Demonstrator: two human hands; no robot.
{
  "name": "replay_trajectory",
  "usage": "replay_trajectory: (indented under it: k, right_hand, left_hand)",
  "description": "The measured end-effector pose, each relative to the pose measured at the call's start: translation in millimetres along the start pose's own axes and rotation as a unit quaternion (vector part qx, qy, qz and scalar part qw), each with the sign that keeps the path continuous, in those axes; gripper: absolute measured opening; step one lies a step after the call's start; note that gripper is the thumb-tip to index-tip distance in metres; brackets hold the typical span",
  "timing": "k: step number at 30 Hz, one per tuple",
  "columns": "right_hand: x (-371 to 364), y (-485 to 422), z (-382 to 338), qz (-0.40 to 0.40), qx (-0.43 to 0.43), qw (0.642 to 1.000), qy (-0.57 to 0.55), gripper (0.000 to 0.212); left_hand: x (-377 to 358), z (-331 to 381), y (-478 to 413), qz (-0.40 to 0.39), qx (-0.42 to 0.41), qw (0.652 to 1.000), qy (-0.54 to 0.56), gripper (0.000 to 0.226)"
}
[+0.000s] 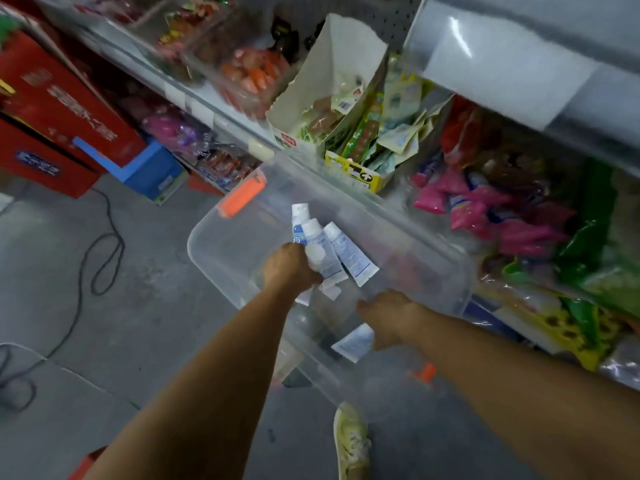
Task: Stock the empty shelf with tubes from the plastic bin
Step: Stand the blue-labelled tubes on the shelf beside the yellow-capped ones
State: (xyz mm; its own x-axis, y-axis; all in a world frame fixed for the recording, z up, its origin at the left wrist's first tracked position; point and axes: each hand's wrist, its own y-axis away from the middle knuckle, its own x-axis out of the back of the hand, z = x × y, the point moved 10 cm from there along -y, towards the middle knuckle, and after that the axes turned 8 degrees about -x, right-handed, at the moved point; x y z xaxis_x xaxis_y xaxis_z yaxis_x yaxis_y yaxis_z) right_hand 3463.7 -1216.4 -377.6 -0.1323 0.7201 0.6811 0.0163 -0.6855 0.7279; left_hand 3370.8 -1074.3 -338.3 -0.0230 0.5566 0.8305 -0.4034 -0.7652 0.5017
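A clear plastic bin point(214, 244) with orange latches stands on the floor below me, against the shelving. My left hand point(289, 268) reaches into it and grips a bunch of white tubes with blue print point(329, 251), their caps pointing away from me. My right hand point(388, 318) is also inside the bin, lower and nearer to me, with its fingers curled round another white tube point(353, 342). A white shelf point(512, 60) juts out at the upper right, seen from above its edge; its surface is not visible.
Shelves of packaged snacks run from the upper left to the right: an open carton point(325, 98) of sachets, pink packets point(485, 209), green bags. Red boxes point(52, 109) and a blue box stand on the floor at left. A black cable point(100, 258) lies there. My yellow shoe point(351, 441) is near the bin.
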Motion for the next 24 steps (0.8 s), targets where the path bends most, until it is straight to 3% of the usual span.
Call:
replay_trajectory:
  k: [4, 7, 11, 14, 19, 22, 24]
  right_hand:
    - [49, 55, 17, 0.091, -0.068, 0.993, -0.026, 0.035]
    - [77, 115, 39, 0.173, -0.118, 0.977, -0.045, 0.037]
    - [73, 213, 86, 0.213, -0.188, 0.941, -0.181, 0.059]
    - [49, 300, 106, 0.228, -0.170, 0.925, -0.253, 0.079]
    - [0, 468, 139, 0.291, -0.205, 0.854, -0.380, 0.057]
    - [-35, 548, 158, 0.326, -0.229, 0.807, -0.435, 0.048]
    - [-57, 597, 168, 0.349, -0.229, 0.776, -0.473, 0.047]
  left_hand:
    - [32, 5, 61, 0.078, 0.050, 0.983, 0.159, 0.049]
    - [45, 15, 114, 0.144, 0.058, 0.947, 0.281, 0.044]
    - [43, 58, 194, 0.180, 0.060, 0.833, 0.520, 0.035]
    - [36, 113, 259, 0.184, 0.031, 0.757, 0.626, 0.030]
    - [25, 225, 368, 0.157, -0.059, 0.627, 0.761, 0.011]
    - [13, 291, 424, 0.109, -0.092, 0.564, 0.813, 0.050]
    - [9, 334, 463, 0.091, -0.114, 0.551, 0.822, 0.035]
